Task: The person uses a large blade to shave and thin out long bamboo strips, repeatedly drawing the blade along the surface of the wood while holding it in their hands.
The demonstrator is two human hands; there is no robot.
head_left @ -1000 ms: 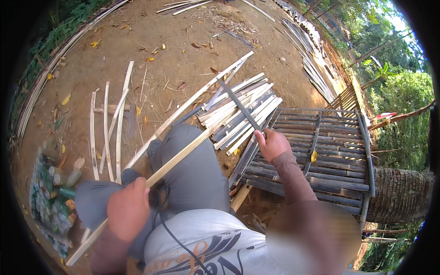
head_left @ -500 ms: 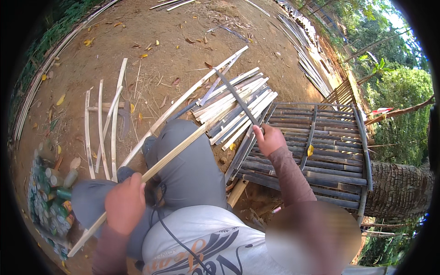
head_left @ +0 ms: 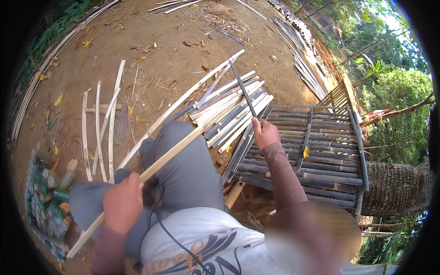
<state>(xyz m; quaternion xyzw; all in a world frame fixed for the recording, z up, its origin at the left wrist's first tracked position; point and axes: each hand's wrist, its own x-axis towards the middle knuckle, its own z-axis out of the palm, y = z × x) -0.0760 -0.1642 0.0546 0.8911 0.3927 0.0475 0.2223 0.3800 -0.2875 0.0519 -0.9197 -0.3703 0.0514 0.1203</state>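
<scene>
- Bamboo slat platform (head_left: 321,151), dark and weathered, raised at right; used as seat edge, judging by the legs beside it.
- Pale split bamboo strips (head_left: 233,112), stacked in a loose bundle on bare dirt just ahead of the knees, ends fanned toward the platform, presumably kept within arm's reach.
- Long bamboo strip (head_left: 183,144), pale, laid diagonally across the grey-trousered thigh, far end out over the bundle; near end gripped by left hand (head_left: 123,204), fingers wrapped fully round it, likely steadying it against the leg.
- Long dark blade (head_left: 243,91), held by right hand (head_left: 265,134), fingers closed tight on the handle, blade angled up over the bundle.
- Curved thin strips (head_left: 98,133), set apart at left on dirt.
- Cans and bottles (head_left: 48,201), green and silver, heaped at lower left; labels too small to tell.
</scene>
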